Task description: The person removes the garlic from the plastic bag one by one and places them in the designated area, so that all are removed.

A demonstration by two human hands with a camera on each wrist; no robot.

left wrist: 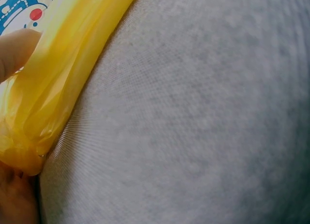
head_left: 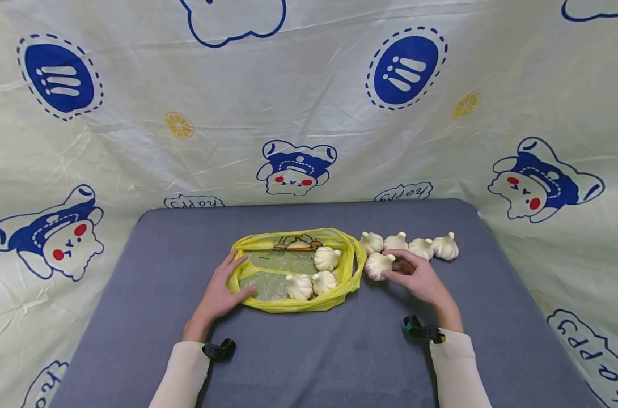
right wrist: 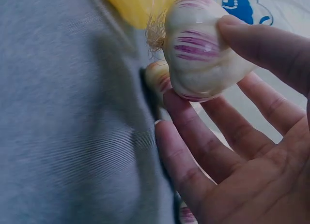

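Gripping the left end of the yellow bag (head_left: pixel 288 306), your left hand (head_left: pixel 221 288) hooks its fingers and thumb over the rim. Your right hand (head_left: pixel 420 279) pinches one garlic bulb (head_left: pixel 378 266) between thumb and fingers, just beside the bag's right end. Three bulbs (head_left: pixel 299 288) lie inside the bag toward the right, two near and one far. Four other bulbs (head_left: pixel 445 247) sit in a row on the grey table (head_left: pixel 309 354), far right of the bag.
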